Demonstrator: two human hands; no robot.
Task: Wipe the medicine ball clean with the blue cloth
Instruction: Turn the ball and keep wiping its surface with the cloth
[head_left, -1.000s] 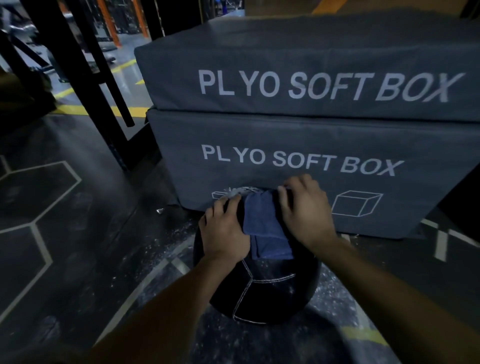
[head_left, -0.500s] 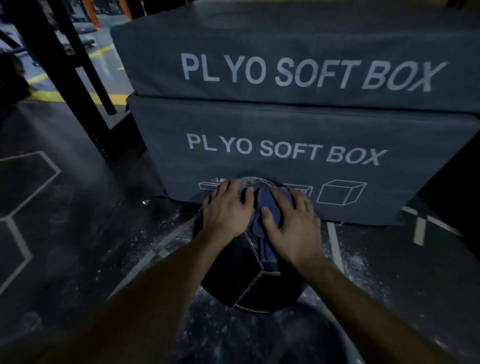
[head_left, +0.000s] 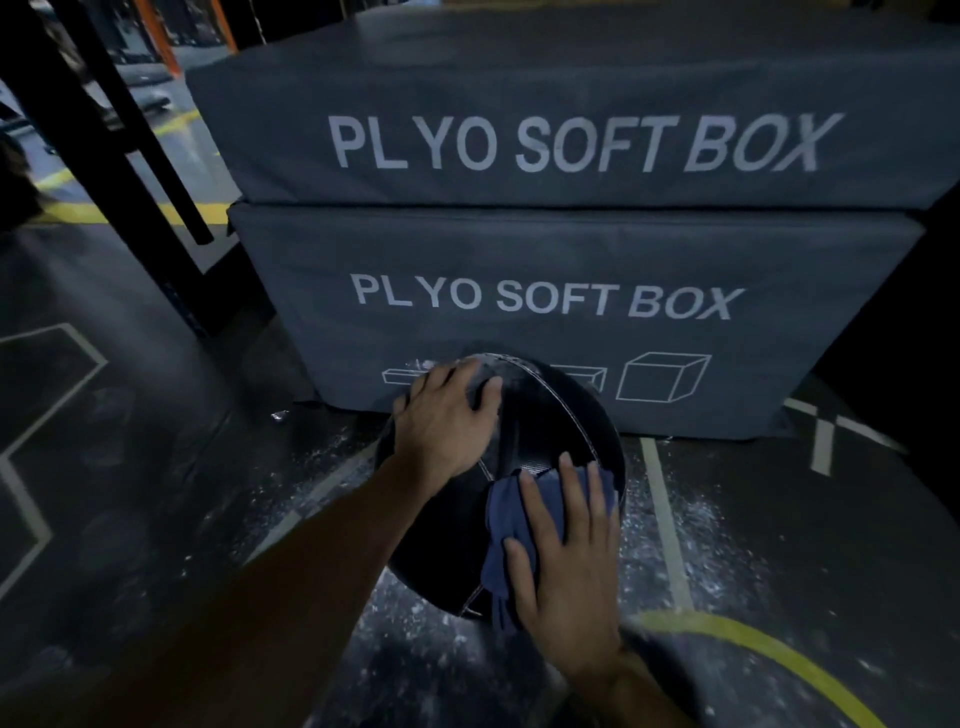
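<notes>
A black medicine ball (head_left: 550, 415) with pale stitched seams sits on the dark floor just in front of the lower plyo box. My left hand (head_left: 447, 421) rests on its upper left side, fingers spread flat over the surface. My right hand (head_left: 566, 551) presses the blue cloth (head_left: 506, 514) flat against the ball's near right side with straight fingers. The cloth bunches out to the left of my palm and hangs down below it.
Two grey soft boxes (head_left: 571, 244) marked PLYO SOFT BOX are stacked right behind the ball. Black steel rack posts (head_left: 111, 171) stand at the left. The floor (head_left: 156, 467) is dark, dusted with white chalk, with white and yellow lines.
My right hand has slid the cloth from the ball's top down its near right side. My left hand stays on the upper left. The view has come closer.
</notes>
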